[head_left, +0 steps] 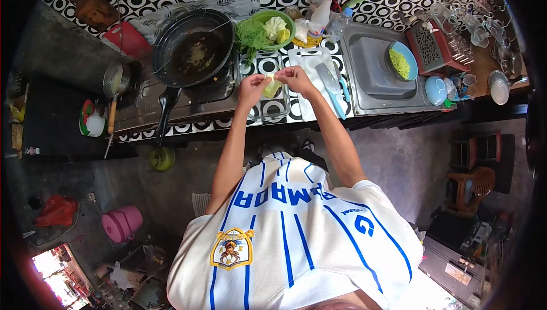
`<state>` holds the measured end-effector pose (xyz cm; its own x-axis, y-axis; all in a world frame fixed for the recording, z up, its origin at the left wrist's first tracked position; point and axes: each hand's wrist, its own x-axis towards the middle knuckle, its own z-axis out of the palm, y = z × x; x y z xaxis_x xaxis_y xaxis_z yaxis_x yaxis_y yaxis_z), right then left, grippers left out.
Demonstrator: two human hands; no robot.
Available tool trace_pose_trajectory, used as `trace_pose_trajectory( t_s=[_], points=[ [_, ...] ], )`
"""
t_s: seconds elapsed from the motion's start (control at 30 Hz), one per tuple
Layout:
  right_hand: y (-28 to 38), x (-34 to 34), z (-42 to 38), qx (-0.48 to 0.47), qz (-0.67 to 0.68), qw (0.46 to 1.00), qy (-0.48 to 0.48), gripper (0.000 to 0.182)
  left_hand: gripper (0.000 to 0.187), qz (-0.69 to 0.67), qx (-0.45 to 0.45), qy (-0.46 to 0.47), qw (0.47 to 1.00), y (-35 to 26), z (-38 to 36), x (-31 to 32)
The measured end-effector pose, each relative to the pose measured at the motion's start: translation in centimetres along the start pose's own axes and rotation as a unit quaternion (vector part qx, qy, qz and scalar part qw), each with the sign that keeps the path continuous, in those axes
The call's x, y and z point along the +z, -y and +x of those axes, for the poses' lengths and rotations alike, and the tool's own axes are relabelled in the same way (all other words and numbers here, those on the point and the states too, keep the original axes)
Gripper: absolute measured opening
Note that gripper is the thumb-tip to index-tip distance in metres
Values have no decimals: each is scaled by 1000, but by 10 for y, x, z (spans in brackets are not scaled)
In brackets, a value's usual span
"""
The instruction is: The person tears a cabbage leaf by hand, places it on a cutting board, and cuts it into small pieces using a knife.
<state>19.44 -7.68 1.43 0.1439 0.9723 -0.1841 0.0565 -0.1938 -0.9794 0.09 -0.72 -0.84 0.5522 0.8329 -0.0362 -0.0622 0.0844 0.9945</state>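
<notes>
My left hand (254, 89) and my right hand (293, 79) are close together, fingertips pinched on a pale green leaf piece (272, 87), perhaps cabbage. It hangs over a clear rectangular dish (278, 112) on the patterned counter. Just right of the dish lies a white cutting board (306, 58). On the board's right side rests a cleaver (327, 77) with a blue handle, and a second blue-handled knife (344, 85) lies beside it. Behind my hands, a green bowl (292, 23) holds whitish and yellow-green vegetables, with leafy greens (250, 35) at its left.
A large black wok (219, 74) sits on the stove to the left, its handle past the counter edge. A small pan (115, 76) stands farther left. In the sink (356, 102), a blue bowl (412, 54) of chopped greens rests on an upturned grey tub (370, 68). Bottles (340, 23) line the back.
</notes>
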Motion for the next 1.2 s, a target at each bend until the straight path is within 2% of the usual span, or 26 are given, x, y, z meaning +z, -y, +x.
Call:
trace_pose_trajectory(
  t_s=[0.03, 0.13, 0.17, 0.2, 0.27, 0.3, 0.4, 0.47, 0.5, 0.57, 0.63, 0.73, 0.87, 0.9, 1.0, 1.07, 1.13, 1.2],
  points=[
    [-2, -1, 0, -6, -4, 1000, 0, 23, 25, 21, 8, -11, 1000, 1, 1, 2],
    [0, 2, -10, -34, 48, 995, -81, 36, 23, 52, 27, -42, 997, -9, -2, 12],
    [2, -1, -20, 1, 36, 996, -81, 48, 23, 40, 31, -50, 997, -14, -5, 18],
    [-11, -3, -22, 21, 70, 994, -87, 48, 23, 28, 35, -57, 997, -17, -6, 24],
    [-32, -10, -37, 6, 53, 995, -85, 48, 25, 19, 35, -74, 996, -6, -3, 34],
    [-35, -13, -47, 45, 53, 993, -92, 46, 26, 21, 36, -81, 996, -3, -2, 40],
    [-54, -35, -80, 34, -38, 991, -123, 70, 34, 24, 22, -72, 997, -9, -2, 68],
    [-75, -58, -97, 48, -78, 981, -173, 62, 39, -9, 3, -53, 999, -6, 3, 91],
    [-80, -70, -107, 51, -105, 974, -193, 59, 43, -74, -21, -44, 996, -3, 6, 104],
    [-89, -92, -124, 55, -126, 960, -242, 47, 41, -97, -48, -47, 993, 2, 12, 129],
    [-100, -114, -136, 61, -127, 956, -257, 47, 40, -124, -78, -60, 987, 28, 17, 154],
    [-108, -136, -151, 75, -169, 945, -270, 42, 40, 130, -92, -103, 982, 83, 22, 179],
    [-118, -156, -159, 52, -271, 932, -234, 39, 55, 371, -86, -138, 914, 112, -2, 203],
    [-121, -159, -159, 41, -288, 930, -223, 39, 63, 399, -114, -128, 901, 105, -10, 207],
    [-122, -165, -155, -16, -330, 915, -231, 36, 61, 485, -100, -126, 859, 91, -29, 216],
    [-119, -173, -146, -72, -370, 890, -256, 32, 55, 475, -40, -133, 869, 79, -34, 223],
    [-118, -180, -136, -82, -380, 881, -269, 31, 52, 478, 36, -137, 867, 74, -38, 228],
    [-117, -188, -122, -84, -384, 881, -264, 31, 50, 517, 37, -77, 852, 77, -38, 231]
  ],
)
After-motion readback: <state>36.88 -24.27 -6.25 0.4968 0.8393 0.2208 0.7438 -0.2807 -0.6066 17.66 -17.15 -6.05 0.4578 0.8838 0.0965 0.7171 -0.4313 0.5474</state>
